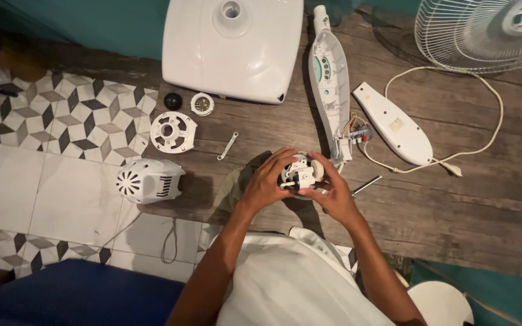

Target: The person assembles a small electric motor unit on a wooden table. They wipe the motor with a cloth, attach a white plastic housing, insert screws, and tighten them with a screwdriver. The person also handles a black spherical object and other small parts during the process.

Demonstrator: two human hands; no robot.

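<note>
Both my hands close around a small white fan motor unit [299, 174] on the wooden board [454, 205]. My left hand [265, 180] grips its left side with the fingers curled over the top. My right hand [332, 190] holds its right side. Wires run from the motor up to the long white fan neck housing [328, 78], which lies open just beyond my hands. A screwdriver [367, 185] lies right of my right hand.
A white square fan base [234, 48] lies at the top. Left of my hands are a white motor cover [149, 180], a round white plastic ring [173, 131], a small cap [202, 104], a black knob [173, 101] and a metal strip [228, 146]. A white housing lid [393, 124], cord and fan grille [484, 30] lie right.
</note>
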